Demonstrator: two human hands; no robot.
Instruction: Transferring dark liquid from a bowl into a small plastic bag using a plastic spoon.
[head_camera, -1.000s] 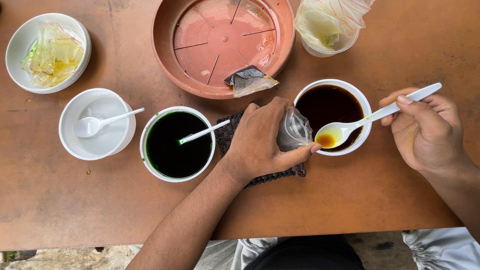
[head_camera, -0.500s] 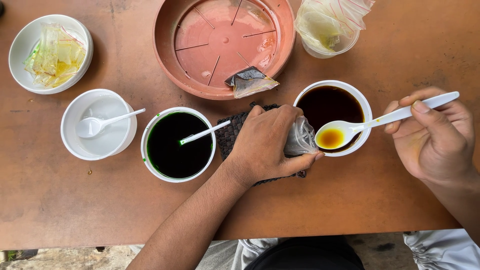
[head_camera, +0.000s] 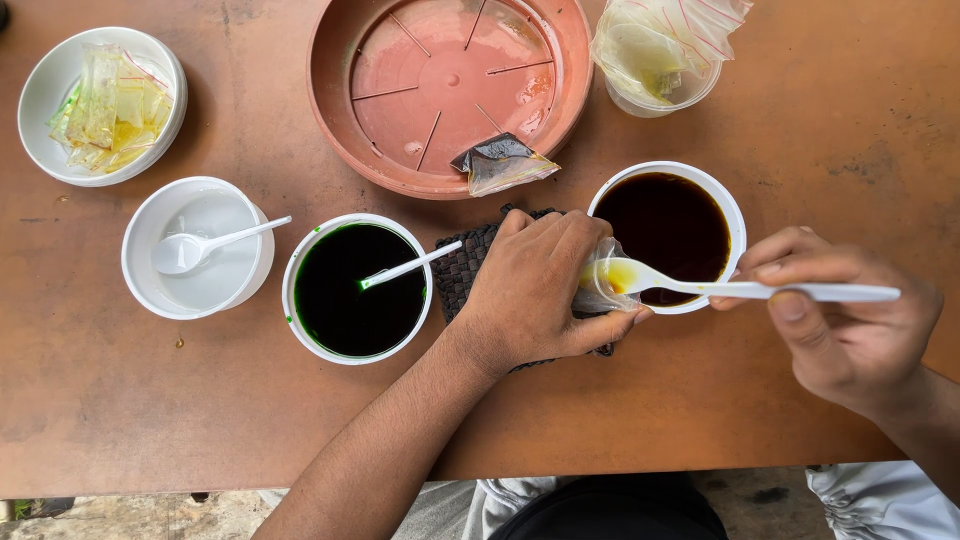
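The left hand (head_camera: 535, 290) rests on a dark woven mat (head_camera: 465, 265) near the middle of the brown table (head_camera: 150, 420), its fingers closed around a small clear plastic pouch (head_camera: 600, 290) held just beside the rim of a white bowl of dark brown liquid (head_camera: 670, 235). The right hand (head_camera: 850, 320) pinches the handle of a white plastic spoon (head_camera: 720, 288) between thumb and fingers, holding it roughly level. The spoon's bowl carries a little yellow-orange liquid and sits at the mouth of the pouch; whether it touches the plastic is hard to tell from this angle.

Left of the mat stands a white bowl of dark green liquid (head_camera: 355, 290) with a thin white stick (head_camera: 410, 266) leaning over its rim. Further left is an empty white bowl (head_camera: 195, 250) holding a second white spoon (head_camera: 215, 243). At the top left, a white bowl of yellowish filled pouches (head_camera: 105, 105) stands well apart from the hands. A large round terracotta-coloured plastic tray (head_camera: 450, 90) lies at the top centre, with a dark crumpled pouch (head_camera: 500, 163) on its near rim. A clear cup stuffed with plastic bags (head_camera: 660, 50) stands to its right.
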